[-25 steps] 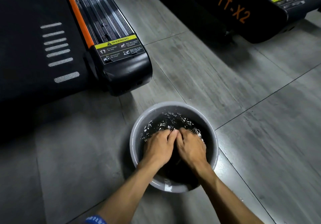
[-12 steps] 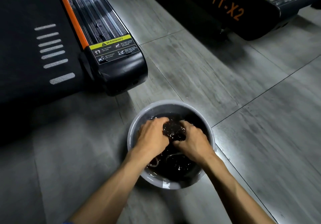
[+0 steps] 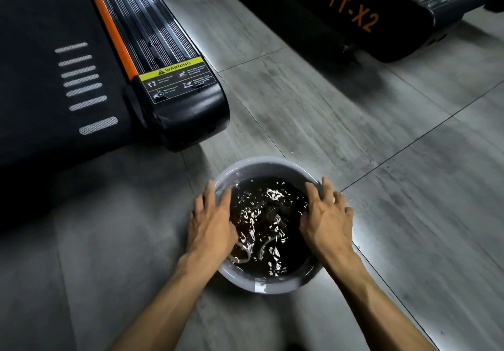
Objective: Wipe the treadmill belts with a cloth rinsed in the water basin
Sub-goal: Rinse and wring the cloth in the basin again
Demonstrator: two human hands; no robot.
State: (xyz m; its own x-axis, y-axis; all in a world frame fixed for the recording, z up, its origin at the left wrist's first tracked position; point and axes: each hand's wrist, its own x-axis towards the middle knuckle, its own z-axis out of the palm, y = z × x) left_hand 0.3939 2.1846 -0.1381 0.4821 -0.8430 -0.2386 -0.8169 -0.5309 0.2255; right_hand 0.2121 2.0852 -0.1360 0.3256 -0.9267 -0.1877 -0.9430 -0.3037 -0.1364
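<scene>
The cloth (image 3: 268, 214) sits under the dark water in the basin (image 3: 261, 166) on the floor, between the two hands. The left hand (image 3: 211, 221) and right hand (image 3: 327, 220) rest apart on the rims, fingers straight, holding nothing. Grab the cloth, squeeze well so no water drips.
</scene>
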